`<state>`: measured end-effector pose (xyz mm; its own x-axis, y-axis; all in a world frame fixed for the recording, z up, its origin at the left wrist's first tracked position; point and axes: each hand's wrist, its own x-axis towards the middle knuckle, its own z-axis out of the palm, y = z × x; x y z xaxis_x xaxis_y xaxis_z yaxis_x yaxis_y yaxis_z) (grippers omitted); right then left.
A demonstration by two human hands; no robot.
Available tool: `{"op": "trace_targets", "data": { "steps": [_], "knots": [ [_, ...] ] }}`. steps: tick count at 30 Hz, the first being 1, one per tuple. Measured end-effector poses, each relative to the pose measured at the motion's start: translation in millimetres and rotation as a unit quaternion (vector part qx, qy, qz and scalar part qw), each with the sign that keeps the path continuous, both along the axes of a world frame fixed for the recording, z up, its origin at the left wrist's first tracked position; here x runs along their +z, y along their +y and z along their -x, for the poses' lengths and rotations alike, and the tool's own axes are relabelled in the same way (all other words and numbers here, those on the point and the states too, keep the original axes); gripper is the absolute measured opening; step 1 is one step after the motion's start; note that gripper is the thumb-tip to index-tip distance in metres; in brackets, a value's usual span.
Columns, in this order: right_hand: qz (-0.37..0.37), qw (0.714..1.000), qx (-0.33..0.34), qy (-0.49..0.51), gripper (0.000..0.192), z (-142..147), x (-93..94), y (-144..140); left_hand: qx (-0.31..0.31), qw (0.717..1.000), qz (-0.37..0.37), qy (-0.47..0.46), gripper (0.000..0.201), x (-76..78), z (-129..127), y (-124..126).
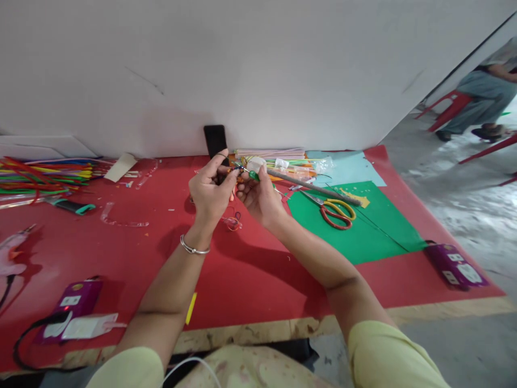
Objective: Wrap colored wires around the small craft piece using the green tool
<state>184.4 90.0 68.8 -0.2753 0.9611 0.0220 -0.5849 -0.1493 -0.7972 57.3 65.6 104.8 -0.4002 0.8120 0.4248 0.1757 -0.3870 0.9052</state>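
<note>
Both hands meet above the red table (121, 253) in my head view. My left hand (210, 191) and right hand (258, 195) pinch a small green-tipped wire piece (248, 173) between closed fingertips; its long axis runs left to right. Scissors (335, 211) lie near, rightward on green paper (375, 231); the table's near side has open room.

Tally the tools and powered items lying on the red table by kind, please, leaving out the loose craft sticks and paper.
Scissors: 1
Purple power strips: 2
Black phone leaning on the wall: 1
Teal-and-black cutter: 1
Long grey rod: 1
Total: 6
</note>
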Motion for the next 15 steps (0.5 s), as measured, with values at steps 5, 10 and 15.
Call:
{"op": "trace_targets", "data": {
  "steps": [5, 10, 15],
  "knots": [
    [-0.012, 1.0, -0.005, 0.009, 0.074, 4.2, 0.6, -3.2, -0.1, 0.982, 0.042, -0.154, 0.052, 0.8, -2.4, 3.2],
    [-0.033, 0.999, 0.029, -0.008, 0.074, -2.5, 5.7, 0.0, -0.126, 0.974, 0.028, -0.185, 0.052, 3.3, 0.8, 3.6],
    [-0.01, 0.999, 0.041, -0.021, 0.074, -9.0, 6.7, 3.7, -0.011, 1.0, -0.006, 0.022, 0.045, -0.2, 1.5, -3.7]
  ]
}}
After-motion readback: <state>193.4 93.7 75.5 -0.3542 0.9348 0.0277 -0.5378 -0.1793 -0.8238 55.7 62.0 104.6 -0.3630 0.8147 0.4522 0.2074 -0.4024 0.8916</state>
